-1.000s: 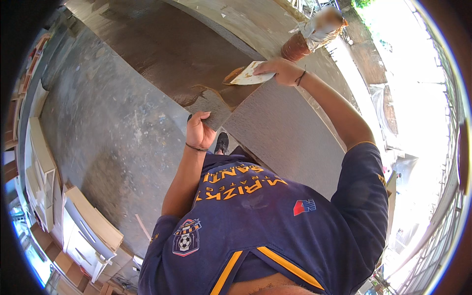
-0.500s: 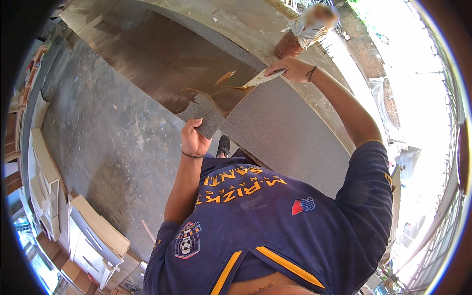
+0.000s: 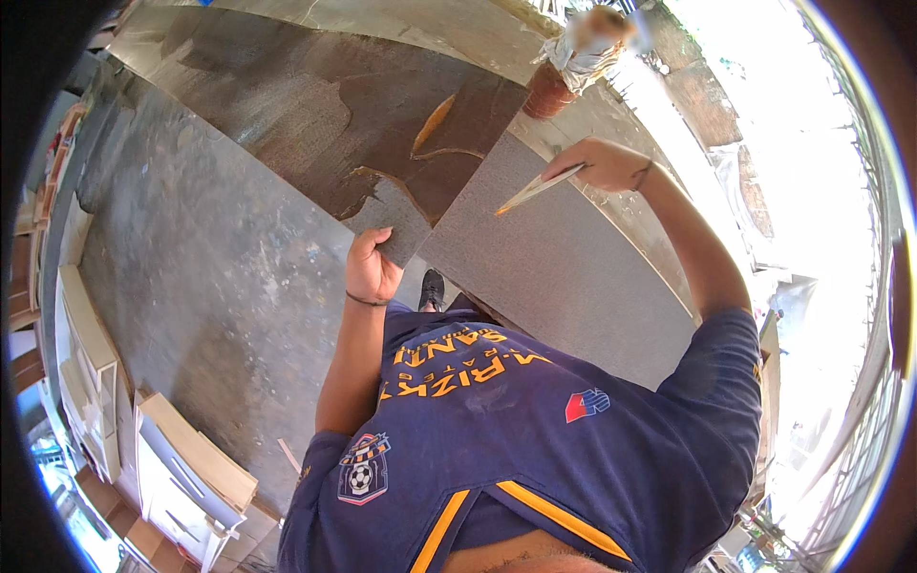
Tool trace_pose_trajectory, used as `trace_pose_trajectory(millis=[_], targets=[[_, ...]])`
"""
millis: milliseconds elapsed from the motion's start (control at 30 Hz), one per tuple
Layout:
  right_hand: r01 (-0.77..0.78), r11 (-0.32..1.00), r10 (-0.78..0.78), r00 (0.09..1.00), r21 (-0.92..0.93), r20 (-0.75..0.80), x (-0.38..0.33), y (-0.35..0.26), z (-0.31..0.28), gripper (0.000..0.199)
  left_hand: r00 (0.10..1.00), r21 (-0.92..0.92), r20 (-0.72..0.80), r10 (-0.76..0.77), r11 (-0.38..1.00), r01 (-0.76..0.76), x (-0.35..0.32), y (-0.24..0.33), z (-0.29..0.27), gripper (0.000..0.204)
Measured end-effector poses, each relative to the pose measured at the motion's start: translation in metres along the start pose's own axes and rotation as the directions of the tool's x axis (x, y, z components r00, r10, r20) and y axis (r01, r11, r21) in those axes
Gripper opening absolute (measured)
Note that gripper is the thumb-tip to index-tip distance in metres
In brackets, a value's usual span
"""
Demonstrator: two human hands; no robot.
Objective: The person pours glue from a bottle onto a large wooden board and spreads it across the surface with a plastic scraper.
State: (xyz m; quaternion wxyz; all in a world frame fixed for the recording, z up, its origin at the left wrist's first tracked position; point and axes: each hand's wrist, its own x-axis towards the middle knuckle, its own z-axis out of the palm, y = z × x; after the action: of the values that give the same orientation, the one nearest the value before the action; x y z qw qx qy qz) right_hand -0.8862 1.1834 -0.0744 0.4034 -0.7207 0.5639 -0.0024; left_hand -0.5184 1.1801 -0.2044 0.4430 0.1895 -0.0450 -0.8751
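Observation:
My left hand (image 3: 375, 267) pinches the near corner of a grey sheet (image 3: 396, 222), thumb on top and fingers beneath. Wet brown glue (image 3: 287, 105) coats most of that sheet, while a patch by my thumb is bare grey. A thick amber streak of glue (image 3: 435, 124) lies toward the sheet's right end. In my right hand (image 3: 600, 164) is a flat, pale spreader (image 3: 537, 191), its tip stained amber. It hovers, tilted, above a second, uncoated grey sheet (image 3: 564, 253) on the right.
Beyond the sheets stands a reddish-brown bucket (image 3: 550, 92) with crumpled wrapping over its top. A concrete floor (image 3: 201, 248) stretches to the left, with stacked boards (image 3: 196, 454) at lower left. My shoe (image 3: 432, 289) shows just below the sheets.
My right hand has drawn the spreader off the glued sheet, toward me and to the right. A glue ridge stays where its edge was. My left hand keeps its hold on the corner.

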Motion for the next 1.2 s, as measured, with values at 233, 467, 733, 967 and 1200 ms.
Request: trace_pose_trajectory(millis=[233, 467, 733, 967, 1200], targets=[[0.100, 0.995, -0.097, 0.941, -0.007, -0.324, -0.003, -0.055, -0.029, 0.043, 1.000, 0.051, -0.030, 0.001, 0.999, 0.000, 0.019, -0.015, -0.031, 0.027], [0.081, 0.875, -0.301, 0.864, -0.478, -0.404, 0.080, -0.111, 0.072, 0.044, 0.997, 0.118, -0.068, 0.032, 0.993, -0.024, 0.017, -0.026, -0.034, 0.018], [0.019, 0.919, -0.040, 0.998, -0.393, -0.046, 0.057, -0.120, 0.093, 0.039, 0.995, 0.062, 0.099, -0.006, 0.998, 0.000, -0.005, -0.022, -0.032, 0.050], [-0.195, 0.858, 0.025, 0.940, -0.476, -0.340, 0.135, -0.053, 0.040, 0.036, 0.995, -0.021, 0.103, 0.009, 1.000, -0.007, 0.001, -0.023, -0.017, 0.044], [-0.087, 0.896, 0.015, 0.986, -0.435, -0.166, 0.139, -0.069, 0.060, 0.040, 0.992, 0.001, 0.121, 0.035, 0.999, -0.035, 0.006, -0.024, -0.011, 0.038]])
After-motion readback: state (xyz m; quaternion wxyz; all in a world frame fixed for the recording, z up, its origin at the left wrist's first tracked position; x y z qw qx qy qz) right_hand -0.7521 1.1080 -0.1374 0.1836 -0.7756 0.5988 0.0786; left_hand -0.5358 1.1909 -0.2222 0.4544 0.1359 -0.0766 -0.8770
